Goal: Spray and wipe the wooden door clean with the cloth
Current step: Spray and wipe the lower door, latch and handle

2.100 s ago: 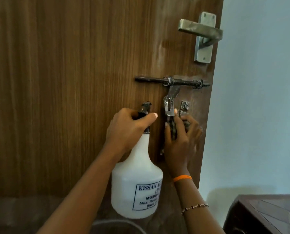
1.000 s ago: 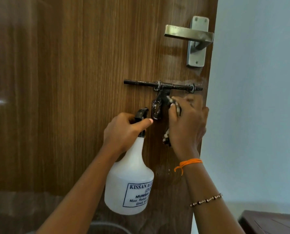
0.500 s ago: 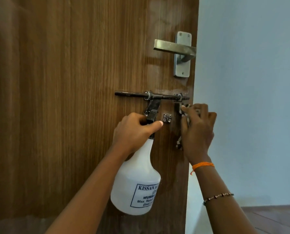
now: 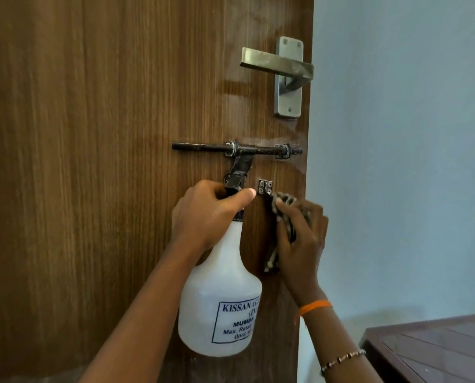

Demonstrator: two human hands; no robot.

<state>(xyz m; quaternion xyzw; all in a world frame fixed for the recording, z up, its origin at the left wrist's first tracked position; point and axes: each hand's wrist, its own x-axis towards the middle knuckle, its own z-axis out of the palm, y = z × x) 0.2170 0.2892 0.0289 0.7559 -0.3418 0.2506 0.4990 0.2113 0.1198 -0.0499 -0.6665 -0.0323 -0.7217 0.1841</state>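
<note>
Head view shows the wooden door (image 4: pixel 106 161) filling the frame's left and centre, its free edge just right of the sliding bolt (image 4: pixel 236 149), which serves as landmark. Above and right of the bolt sits the lever handle (image 4: pixel 280 66); faint pale smears show on the wood between them. Well below and right of the bolt, a dark table (image 4: pixel 438 349) stands against the blue wall. Below the bolt hangs the white spray bottle (image 4: pixel 222 299), part full by appearance, so judged moderately heavy and smooth-sided; the neck is the sound place to hold it. The left hand (image 4: pixel 205 214) grips that neck, thumb laid across the top, directly under the bolt's hasp. Below and right of the bolt, the right hand (image 4: pixel 299 236) presses the cloth (image 4: pixel 283 214) against the door, fingers curled over it. The cloth is soft, limp and light, best bunched in the palm.
</note>
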